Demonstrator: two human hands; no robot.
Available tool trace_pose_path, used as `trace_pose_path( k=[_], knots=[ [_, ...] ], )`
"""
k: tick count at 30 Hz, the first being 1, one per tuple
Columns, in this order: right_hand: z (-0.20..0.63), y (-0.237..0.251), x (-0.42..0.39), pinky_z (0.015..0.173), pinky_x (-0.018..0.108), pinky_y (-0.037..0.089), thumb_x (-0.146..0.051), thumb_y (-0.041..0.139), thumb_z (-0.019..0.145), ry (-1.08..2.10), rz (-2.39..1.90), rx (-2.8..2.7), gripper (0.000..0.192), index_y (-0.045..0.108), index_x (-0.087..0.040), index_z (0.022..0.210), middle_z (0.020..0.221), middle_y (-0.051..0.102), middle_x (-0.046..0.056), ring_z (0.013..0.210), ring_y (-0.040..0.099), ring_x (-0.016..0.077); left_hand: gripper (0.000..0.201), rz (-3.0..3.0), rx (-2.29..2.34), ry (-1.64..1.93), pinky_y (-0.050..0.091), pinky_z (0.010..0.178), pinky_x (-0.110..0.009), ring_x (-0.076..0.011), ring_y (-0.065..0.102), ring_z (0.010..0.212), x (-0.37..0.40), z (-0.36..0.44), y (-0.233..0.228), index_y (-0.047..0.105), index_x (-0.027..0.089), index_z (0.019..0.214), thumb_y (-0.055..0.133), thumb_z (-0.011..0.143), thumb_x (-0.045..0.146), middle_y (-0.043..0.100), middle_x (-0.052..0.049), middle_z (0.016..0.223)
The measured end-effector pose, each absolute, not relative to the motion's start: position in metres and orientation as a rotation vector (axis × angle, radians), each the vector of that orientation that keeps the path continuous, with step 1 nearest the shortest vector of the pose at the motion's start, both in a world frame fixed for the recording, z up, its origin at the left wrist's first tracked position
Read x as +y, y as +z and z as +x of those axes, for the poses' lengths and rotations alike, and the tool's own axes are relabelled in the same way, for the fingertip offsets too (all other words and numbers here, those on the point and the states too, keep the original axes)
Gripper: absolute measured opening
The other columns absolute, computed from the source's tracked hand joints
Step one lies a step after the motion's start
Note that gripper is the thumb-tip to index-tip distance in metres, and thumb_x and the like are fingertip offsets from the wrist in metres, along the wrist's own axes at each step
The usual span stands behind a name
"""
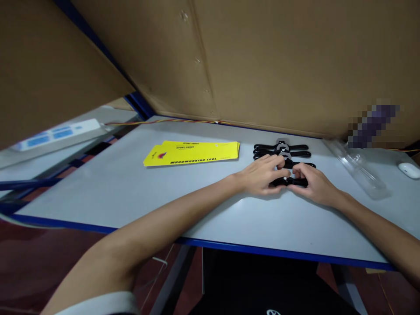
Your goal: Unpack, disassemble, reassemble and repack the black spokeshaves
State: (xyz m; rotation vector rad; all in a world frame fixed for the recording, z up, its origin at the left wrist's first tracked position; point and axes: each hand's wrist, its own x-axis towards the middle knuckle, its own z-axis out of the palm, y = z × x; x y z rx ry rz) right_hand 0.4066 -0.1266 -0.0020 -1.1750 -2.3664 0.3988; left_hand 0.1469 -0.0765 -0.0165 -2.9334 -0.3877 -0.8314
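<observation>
Brown cardboard panels (278, 65), two in view, stand behind and left of one grey tabletop (131, 188) with a blue edge; well left of the yellow cards (197, 153) lies one white power strip (59, 134); the yellow cards overlap, at least two, the exact number hidden; just right of the cards, the left hand (262, 174) has thumb and fingers drawn in on the left part of the nearest tool (299, 182); this is one of four black tools (298, 148) lying one behind another, right of the cards; the right hand (316, 183), farther right of the cards, pinches that tool's right handle; well right of the cards lie clear plastic packaging (359, 168), its pieces uncountable, and one rounded white object (408, 170).
</observation>
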Motion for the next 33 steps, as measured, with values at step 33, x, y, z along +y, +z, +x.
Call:
trace_pose_path(
  k=[33],
  knots=[
    [0.4076,-0.0034,-0.1272,0.090,0.045,0.055,-0.037,0.054,0.108,0.390,-1.055,-2.421,0.013,0.056,-0.026,0.114,0.114,0.073,0.010,0.104,0.070,0.0289,0.019,-2.938,-0.474,-0.824,0.056,0.081,-0.036,-0.0237,0.063,0.097,-0.0799,0.1469,-0.0180,0.064,0.018,0.111,0.051,0.112,0.032,0.066,-0.012,0.111]
  ],
)
